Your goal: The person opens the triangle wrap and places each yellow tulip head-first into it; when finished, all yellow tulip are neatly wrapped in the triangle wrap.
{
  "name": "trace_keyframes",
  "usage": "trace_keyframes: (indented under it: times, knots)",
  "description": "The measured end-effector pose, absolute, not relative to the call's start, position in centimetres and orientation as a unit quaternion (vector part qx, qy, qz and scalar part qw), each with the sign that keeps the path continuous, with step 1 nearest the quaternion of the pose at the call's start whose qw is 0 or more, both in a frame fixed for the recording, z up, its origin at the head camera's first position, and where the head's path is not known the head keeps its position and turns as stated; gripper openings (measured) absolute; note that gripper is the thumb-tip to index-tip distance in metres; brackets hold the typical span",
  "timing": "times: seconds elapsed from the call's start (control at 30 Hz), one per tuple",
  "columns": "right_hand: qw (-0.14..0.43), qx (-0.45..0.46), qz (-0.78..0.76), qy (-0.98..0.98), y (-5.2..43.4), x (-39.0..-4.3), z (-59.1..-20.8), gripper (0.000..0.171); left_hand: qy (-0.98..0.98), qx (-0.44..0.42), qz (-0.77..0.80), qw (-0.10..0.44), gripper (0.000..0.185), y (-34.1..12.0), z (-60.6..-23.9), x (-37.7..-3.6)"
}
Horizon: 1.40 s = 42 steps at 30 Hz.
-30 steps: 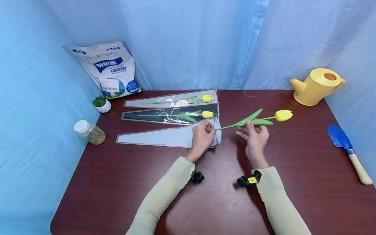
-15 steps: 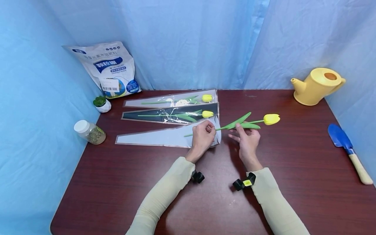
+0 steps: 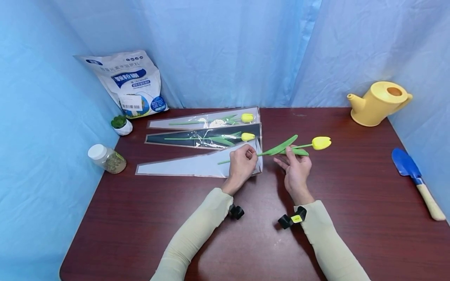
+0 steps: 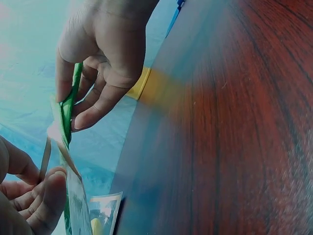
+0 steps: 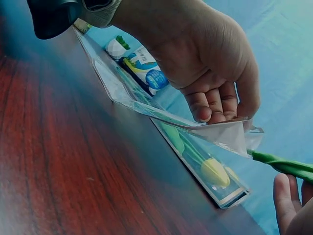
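The big white bag (image 3: 130,84) at about ten o'clock on the bench (image 3: 351,183) has printing on it. A blue band holds large white Chinese signs, too small and blurry to read. Below it sits a white sticker with a barcode, and its numbers cannot be made out. A small yellow tag (image 3: 296,219) on the black wrist camera has marks too tiny to read.

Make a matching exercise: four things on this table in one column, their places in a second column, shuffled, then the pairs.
1. watering can
2. trowel
3. jar
4. loose tulip

A. left edge, white lid
B. right edge, blue blade
C. far right corner
D. held in both hands, stem entering a sleeve

Pairs: 1-C, 2-B, 3-A, 4-D
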State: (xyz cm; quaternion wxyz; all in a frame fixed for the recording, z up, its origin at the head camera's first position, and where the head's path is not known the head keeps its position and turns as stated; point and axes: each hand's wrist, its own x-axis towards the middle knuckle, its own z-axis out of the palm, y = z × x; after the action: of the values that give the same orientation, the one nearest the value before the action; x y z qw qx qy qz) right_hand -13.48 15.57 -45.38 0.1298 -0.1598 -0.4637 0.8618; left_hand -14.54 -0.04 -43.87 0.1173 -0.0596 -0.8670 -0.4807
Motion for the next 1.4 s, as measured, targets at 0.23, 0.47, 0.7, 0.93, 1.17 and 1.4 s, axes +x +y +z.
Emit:
trace_keyframes:
  times: [0.23, 0.47, 0.7, 0.93, 1.17, 1.4]
  knots:
    - [0.108, -0.168, 0.849, -0.489, 15.1, -13.3, -45.5, 0.015, -0.867, -0.07, -0.477, 0.124, 0.011, 0.0, -43.8, -14.4]
    - [0.087, -0.164, 0.88, -0.437, 15.2, -13.0, -45.1, 0.01, -0.868, -0.069, -0.475, 0.129, 0.01, 0.1, -43.6, -14.4]
    - [0.078, -0.188, 0.862, -0.464, 15.3, -13.0, -45.4, 0.007, -0.867, -0.075, -0.475, 0.13, 0.009, 0.1, -43.7, -14.4]
    - [0.083, -0.186, 0.867, -0.455, 14.8, -13.2, -45.5, 0.011, -0.861, -0.084, -0.481, 0.141, 0.009, 0.2, -43.6, -14.3]
    - [0.055, -0.175, 0.866, -0.465, 14.5, -13.0, -45.4, 0.011, -0.858, -0.088, -0.486, 0.142, 0.009, 0.2, -43.5, -14.2]
    - [0.05, -0.171, 0.891, -0.418, 15.2, -12.9, -45.2, 0.011, -0.859, -0.085, -0.484, 0.143, 0.009, 0.2, -43.5, -14.2]
